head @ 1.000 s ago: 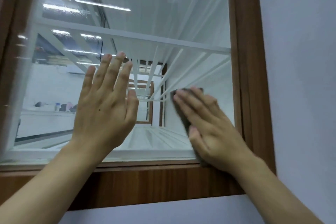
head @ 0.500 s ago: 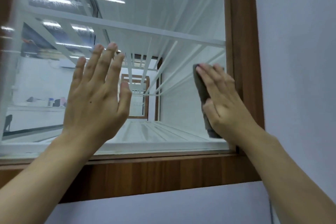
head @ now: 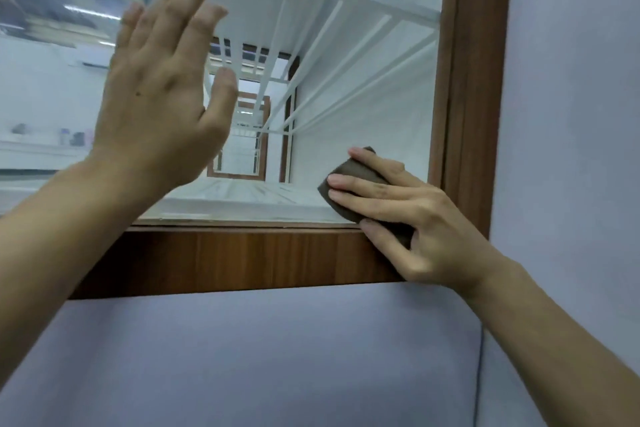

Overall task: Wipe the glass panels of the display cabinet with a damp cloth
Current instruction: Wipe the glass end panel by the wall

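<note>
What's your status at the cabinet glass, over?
Left hand open, flat at the glass panel. Right hand holds cloth against the lower right corner. Nothing in the way.

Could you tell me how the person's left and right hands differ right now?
The left hand is raised, fingers straight and pointing up; the right hand sits low at the bottom right corner of the glass panel, fingers pointing left. The left hand holds nothing; the right hand holds a dark cloth against the glass. Both are bare, at the same panel.
</note>
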